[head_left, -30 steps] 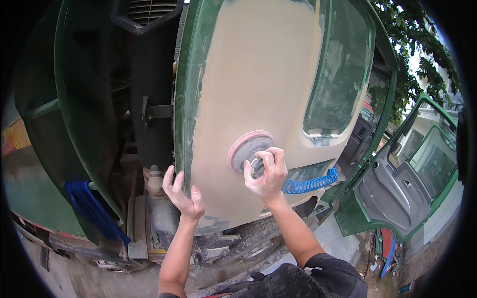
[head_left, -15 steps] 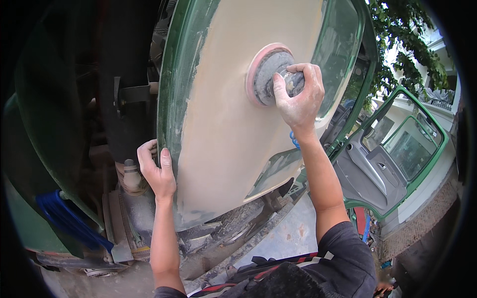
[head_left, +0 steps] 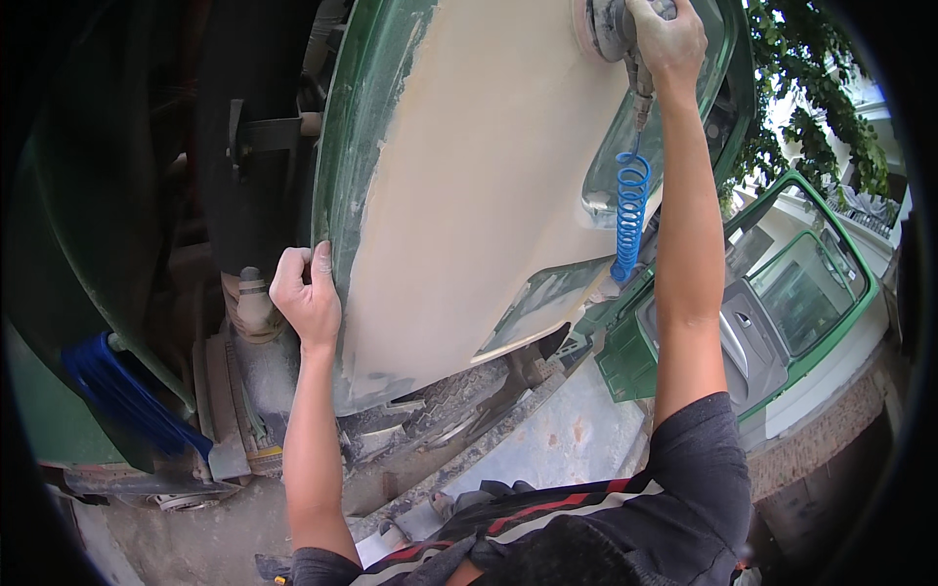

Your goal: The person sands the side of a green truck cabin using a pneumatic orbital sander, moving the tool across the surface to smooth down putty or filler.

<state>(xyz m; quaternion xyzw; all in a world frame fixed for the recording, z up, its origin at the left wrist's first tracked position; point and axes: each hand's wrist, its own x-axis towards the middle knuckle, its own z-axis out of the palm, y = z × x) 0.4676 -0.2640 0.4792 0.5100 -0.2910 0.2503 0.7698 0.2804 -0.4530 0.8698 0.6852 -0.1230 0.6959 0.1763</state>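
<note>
My right hand [head_left: 669, 44] grips a dusty round air sander [head_left: 611, 24] with a pinkish pad, held against the upper right of a beige-filled cab panel [head_left: 469, 195] with green edges. A coiled blue hose [head_left: 631, 210] hangs below the sander beside my right forearm. My left hand [head_left: 308, 298] has its fingers curled round the panel's green left edge [head_left: 337, 146], thumb on the edge, near the lower left of the panel.
An open green door [head_left: 811, 303] stands at the right under leafy branches [head_left: 801, 88]. A dark recess with a bracket [head_left: 264, 132] lies left of the panel, with blue cloth [head_left: 127, 391] below. A dusty step [head_left: 537, 439] is underneath.
My right hand has moved the sander upward and right, toward the top of the panel, uncovering the blue hose. My left hand has closed onto the edge and sits higher.
</note>
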